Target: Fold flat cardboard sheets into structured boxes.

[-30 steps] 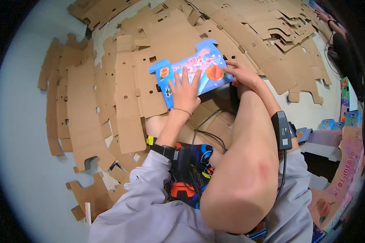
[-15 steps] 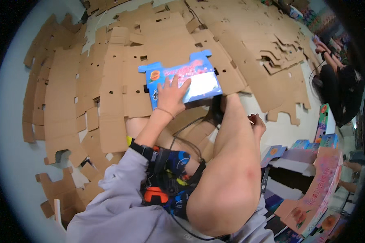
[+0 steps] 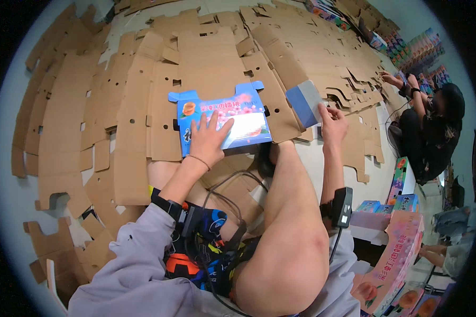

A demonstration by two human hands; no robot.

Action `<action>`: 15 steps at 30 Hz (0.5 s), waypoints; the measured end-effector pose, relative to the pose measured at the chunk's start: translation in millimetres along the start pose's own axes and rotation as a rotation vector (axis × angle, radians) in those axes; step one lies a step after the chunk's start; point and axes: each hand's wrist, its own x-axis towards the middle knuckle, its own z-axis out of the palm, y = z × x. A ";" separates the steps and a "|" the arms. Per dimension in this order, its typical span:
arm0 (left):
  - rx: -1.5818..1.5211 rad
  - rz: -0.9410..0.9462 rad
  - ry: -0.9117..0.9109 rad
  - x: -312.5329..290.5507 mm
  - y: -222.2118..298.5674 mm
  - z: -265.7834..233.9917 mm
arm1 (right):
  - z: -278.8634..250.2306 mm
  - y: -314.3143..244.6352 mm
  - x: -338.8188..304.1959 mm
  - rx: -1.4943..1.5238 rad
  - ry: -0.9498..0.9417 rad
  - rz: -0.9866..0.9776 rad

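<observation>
A blue carton [image 3: 186, 117] printed with peaches and pink blossoms lies on the brown cardboard in front of me. Its two upper corners end in tabs that stick outward. My left hand [image 3: 207, 143] rests on its lower middle, fingers spread and pressed flat. To the right, my right hand [image 3: 333, 126] pinches the edge of a flat card piece [image 3: 303, 104], blue with a pale white strip. That card is held up over the cardboard, apart from the carton.
Flattened brown cardboard [image 3: 206, 53] with cut slots covers the floor. At the lower right stands a pink carton [image 3: 391, 264] with small blue boxes [image 3: 405, 202] behind it. Another person [image 3: 433, 127] in black sits at the right. A cable [image 3: 232, 177] loops over my legs.
My right hand has risen from beside my right leg, and the card piece is now visible in it. My left hand remains on the carton. The whole view has shifted slightly.
</observation>
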 end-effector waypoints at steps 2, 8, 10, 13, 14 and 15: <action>0.002 -0.017 -0.017 -2.3 -3.5 4.0 | 13.5 -3.3 5.1 -0.101 0.048 -0.088; 0.024 -0.041 -0.033 -3.2 -3.7 7.4 | 26.8 -45.3 -9.4 -0.427 -0.106 -0.300; 0.034 -0.053 -0.022 -6.6 -9.5 11.5 | 42.9 -49.3 -19.8 -0.436 -0.203 -0.385; 0.024 -0.027 0.027 -8.4 -9.2 19.4 | 72.4 -30.1 -38.7 -0.360 -0.308 -0.632; 0.013 -0.003 0.070 -2.8 -2.3 21.9 | 69.6 -27.1 -49.1 -0.450 -0.407 -0.690; 0.074 -0.008 0.075 -3.4 -3.4 23.5 | 67.9 -23.7 -49.5 -0.370 -0.553 -0.762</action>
